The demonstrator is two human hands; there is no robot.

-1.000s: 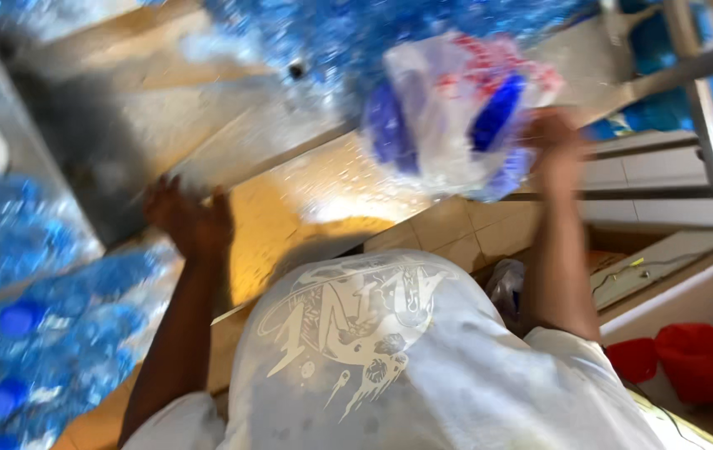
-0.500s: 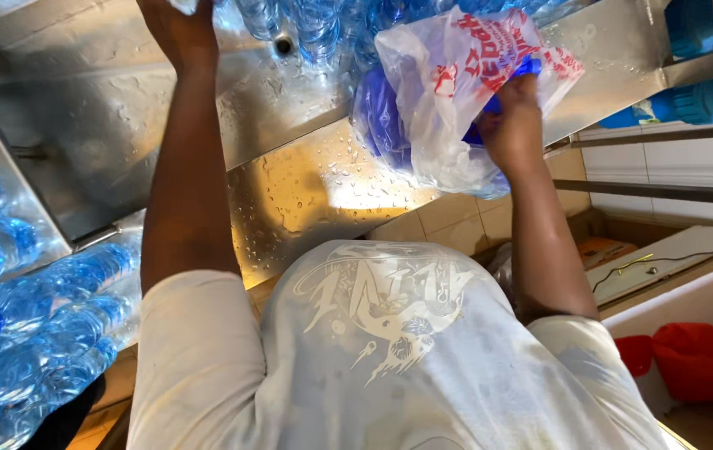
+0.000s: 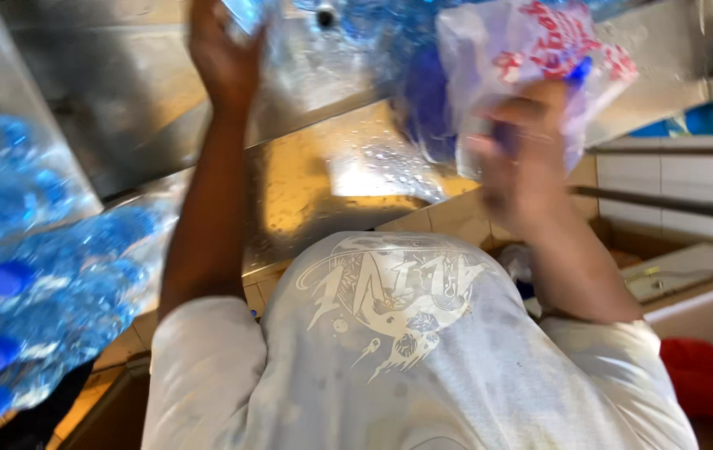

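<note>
Wet steel trough [image 3: 123, 108]: left hand [image 3: 223, 50] closed on bottle [image 3: 248, 12]; right hand [image 3: 523, 158] clutched bag [image 3: 532, 58] open beside it.

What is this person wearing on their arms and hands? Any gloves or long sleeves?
No gloves: the left hand and the right hand are both bare, and so are the forearms. The short sleeves of a pale, off-white T-shirt end near the elbows. The shirt has a light printed design on the chest and looks a little smudged. The picture is too blurred to tell whether there are rings or a watch.
</note>
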